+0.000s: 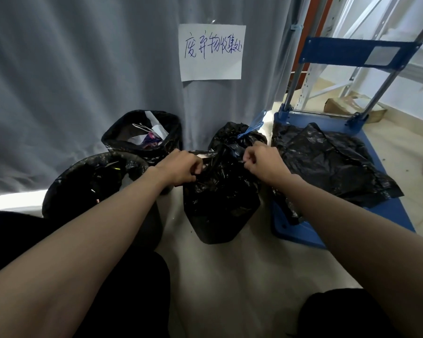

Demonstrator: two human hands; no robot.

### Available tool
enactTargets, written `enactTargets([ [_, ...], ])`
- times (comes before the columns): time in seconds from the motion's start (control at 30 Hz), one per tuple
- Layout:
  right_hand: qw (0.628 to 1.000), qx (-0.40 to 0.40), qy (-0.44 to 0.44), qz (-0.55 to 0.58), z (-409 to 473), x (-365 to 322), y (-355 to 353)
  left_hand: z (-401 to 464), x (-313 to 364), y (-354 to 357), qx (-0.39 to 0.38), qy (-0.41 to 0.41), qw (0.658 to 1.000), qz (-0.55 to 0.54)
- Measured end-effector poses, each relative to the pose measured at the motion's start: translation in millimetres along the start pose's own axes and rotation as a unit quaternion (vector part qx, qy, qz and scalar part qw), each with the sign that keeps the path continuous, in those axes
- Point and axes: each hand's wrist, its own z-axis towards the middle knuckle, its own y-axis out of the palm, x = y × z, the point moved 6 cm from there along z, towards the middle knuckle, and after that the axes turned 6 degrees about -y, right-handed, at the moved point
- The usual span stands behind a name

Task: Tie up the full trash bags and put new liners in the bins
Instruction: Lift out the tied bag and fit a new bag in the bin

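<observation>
Both hands — left hand at 9 o'clock, right hand at 3 — pinch the bag rim; thin plastic may tear if yanked.

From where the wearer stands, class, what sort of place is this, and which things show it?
Probably a waste-collection corner of a storeroom or warehouse: lined bins of rubbish stand against a grey curtain with a handwritten paper sign, beside a blue platform trolley holding spare black bags.
</observation>
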Motion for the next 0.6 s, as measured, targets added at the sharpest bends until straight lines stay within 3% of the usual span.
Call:
enactTargets([
  [0.3, 0.982, -0.169, -0.076, -0.042, -53, 3, 20, -26, -1, 13, -0.062, 0.021, 0.997, 0.035],
  [0.6, 0.955, -0.218, -0.159, -0.120, -82, -1, 25, -40, -6, 22, -0.090, 0.029, 0.991, 0.090],
])
